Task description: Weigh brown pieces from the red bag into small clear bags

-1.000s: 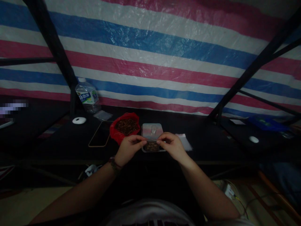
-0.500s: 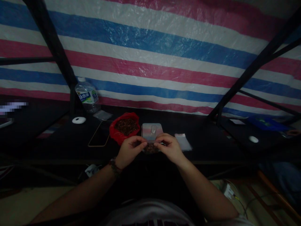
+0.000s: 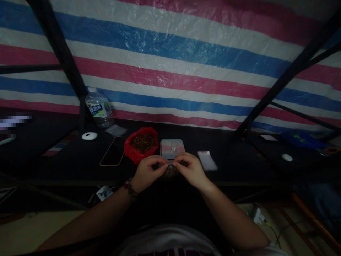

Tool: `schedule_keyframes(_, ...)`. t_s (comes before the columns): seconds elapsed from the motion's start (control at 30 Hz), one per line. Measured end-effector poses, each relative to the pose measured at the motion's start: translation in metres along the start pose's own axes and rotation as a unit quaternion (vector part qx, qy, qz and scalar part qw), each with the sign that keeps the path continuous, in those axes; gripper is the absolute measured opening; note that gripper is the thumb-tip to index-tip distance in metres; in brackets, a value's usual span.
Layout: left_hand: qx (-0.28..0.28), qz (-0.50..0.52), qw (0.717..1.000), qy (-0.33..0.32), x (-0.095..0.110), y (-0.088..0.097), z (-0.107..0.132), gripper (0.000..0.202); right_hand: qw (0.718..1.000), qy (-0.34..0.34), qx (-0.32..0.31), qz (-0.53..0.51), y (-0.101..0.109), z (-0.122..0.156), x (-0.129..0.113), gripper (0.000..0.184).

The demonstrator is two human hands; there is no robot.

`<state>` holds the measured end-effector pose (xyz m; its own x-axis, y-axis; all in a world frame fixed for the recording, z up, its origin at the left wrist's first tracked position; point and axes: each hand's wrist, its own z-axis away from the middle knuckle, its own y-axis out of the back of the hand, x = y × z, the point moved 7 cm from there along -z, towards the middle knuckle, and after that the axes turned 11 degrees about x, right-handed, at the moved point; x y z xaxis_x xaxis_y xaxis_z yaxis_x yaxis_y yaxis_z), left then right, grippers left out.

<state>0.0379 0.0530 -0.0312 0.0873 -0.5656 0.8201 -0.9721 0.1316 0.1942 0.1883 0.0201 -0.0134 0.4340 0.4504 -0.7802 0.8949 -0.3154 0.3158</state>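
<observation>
Between my two hands hangs a small clear plastic bag (image 3: pixel 171 172) with brown bits in its lower part. My left hand (image 3: pixel 147 172) pinches its top edge between thumb and forefinger. From the other side, my right hand (image 3: pixel 192 171) grips the same edge in a pinch, and the fingertips of both hands nearly meet. Just beyond the fingers lies a flat, pale pocket scale or tray (image 3: pixel 165 151) with a small clear cup (image 3: pixel 174 146) on it. A red plastic bag (image 3: pixel 129 151), rolled open and full of brown granules (image 3: pixel 144 142), stands beyond my left hand.
Right of my hands lie flat clear bags (image 3: pixel 207 161). A phone (image 3: pixel 113 153) lies at the left, with a white oval object (image 3: pixel 89 136), a clear packet (image 3: pixel 116 130) and a big plastic bottle (image 3: pixel 99 111) behind. Dark metal posts (image 3: pixel 64 60) and striped sheeting (image 3: pixel 170 74) stand at the back.
My hands have drawn closer together along the bag's top edge, and the fingertips now nearly touch. The bag hangs slightly lower. Other things have stayed in place.
</observation>
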Motion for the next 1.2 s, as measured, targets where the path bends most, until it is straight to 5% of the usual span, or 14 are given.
schedule_keyframes(0.4, -0.021, -0.059, 0.998, -0.028, 0.0, -0.008, 0.004, 0.008, 0.996, 0.056, -0.05, 0.056, -0.01, 0.005, -0.004, 0.007)
schedule_keyframes(0.57, -0.053, -0.105, 0.989, -0.088, 0.005, -0.007, 0.001, 0.01, 0.99, 0.082, -0.065, 0.096, -0.004, 0.002, -0.004, 0.008)
schedule_keyframes(0.7, -0.066, -0.151, 0.975, -0.148, 0.013, 0.0, -0.005, 0.012, 0.992, 0.079, -0.019, 0.092, 0.01, -0.005, -0.002, 0.007)
schedule_keyframes(1.03, -0.027, -0.216, 0.96, -0.175, 0.025, 0.015, -0.009, 0.02, 0.999, 0.007, 0.026, 0.038, 0.023, -0.008, -0.001, 0.011)
schedule_keyframes(1.2, -0.024, -0.18, 0.975, -0.131, 0.017, 0.016, -0.012, 0.018, 0.987, -0.095, 0.125, -0.025, 0.062, -0.023, 0.035, 0.021)
